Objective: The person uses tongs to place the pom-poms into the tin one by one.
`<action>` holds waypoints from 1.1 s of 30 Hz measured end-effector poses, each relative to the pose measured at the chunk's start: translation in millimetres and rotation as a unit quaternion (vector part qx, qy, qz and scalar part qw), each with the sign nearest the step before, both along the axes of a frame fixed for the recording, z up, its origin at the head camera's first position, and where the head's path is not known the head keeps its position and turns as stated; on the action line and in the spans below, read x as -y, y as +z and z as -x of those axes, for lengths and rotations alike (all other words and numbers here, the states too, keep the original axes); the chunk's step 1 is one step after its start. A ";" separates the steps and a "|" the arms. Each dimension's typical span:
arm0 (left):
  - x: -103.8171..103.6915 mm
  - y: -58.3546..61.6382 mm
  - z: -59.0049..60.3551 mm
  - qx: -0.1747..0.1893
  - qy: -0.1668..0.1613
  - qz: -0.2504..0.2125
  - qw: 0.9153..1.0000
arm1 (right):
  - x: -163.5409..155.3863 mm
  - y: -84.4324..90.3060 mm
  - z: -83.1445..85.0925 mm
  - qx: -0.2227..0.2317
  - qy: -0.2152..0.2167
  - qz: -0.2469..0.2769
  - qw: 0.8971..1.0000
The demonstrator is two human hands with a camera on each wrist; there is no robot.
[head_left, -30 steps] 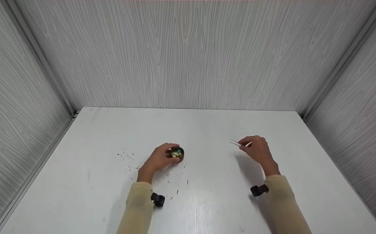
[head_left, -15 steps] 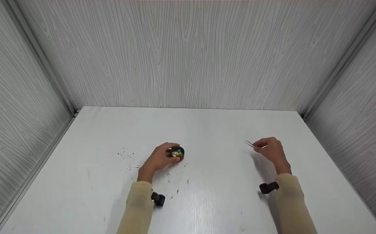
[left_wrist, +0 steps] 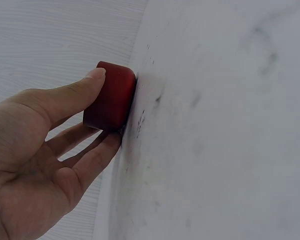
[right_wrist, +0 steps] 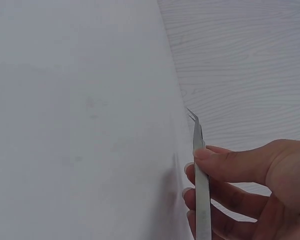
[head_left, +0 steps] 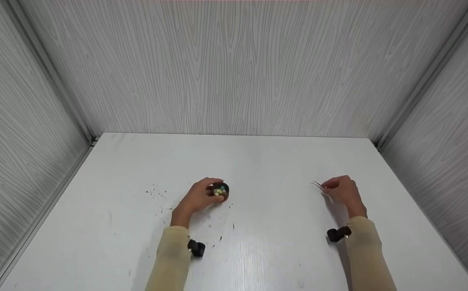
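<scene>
Around the work area stand three pale wall panels (head_left: 234, 64) with printed grey wood grain, matte, meeting at metal corner strips. Below them, a flat white table (head_left: 258, 250), smooth laminate with a faint sheen near the front edge and a few grey smudges visible in the wrist views. Two forearms in cream knit sleeves (head_left: 169, 262) come in from the bottom, each with a small black camera mount at the wrist.

Left hand (head_left: 197, 198): thumb and fingers curled round a small round cup (head_left: 220, 190), gripping its side wall. The cup sits on the table just left of centre. Its outer wall is dark red, smooth and cylindrical with rounded edges in the left wrist view (left_wrist: 111, 96); from above, the inside looks dark and holds a cluster of small round beads (head_left: 218, 192), pale yellow with some blue-green.

Right hand (head_left: 344, 190): low over the table's right side, well apart from the cup, pinching thin metal tweezers (head_left: 318, 185) between thumb and fingers. Right wrist view shows the tweezers (right_wrist: 200, 165) as a brushed steel strip, flat and narrow, tapering to a fine bent tip; prongs slightly apart at the tip. Cannot tell if the tip touches the table.

Smallest: dark specks (head_left: 157, 193) scattered on the table left of and in front of the cup, fine and irregular.
</scene>
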State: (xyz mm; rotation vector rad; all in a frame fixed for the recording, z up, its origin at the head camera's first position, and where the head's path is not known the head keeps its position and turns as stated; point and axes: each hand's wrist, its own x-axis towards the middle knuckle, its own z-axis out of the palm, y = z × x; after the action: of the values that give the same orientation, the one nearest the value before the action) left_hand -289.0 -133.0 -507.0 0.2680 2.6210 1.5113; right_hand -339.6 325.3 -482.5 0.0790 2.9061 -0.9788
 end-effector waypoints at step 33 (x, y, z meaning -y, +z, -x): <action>2.3 1.1 -4.1 0.005 -0.003 -0.004 1.000 | -2.4 1.1 -6.1 0.020 -0.008 -0.004 1.000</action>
State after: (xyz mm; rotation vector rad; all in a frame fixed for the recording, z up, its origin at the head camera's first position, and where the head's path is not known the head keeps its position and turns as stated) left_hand -284.9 -135.3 -505.9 0.2683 2.6051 1.5185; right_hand -333.5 327.7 -481.4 0.1209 2.8779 -0.9558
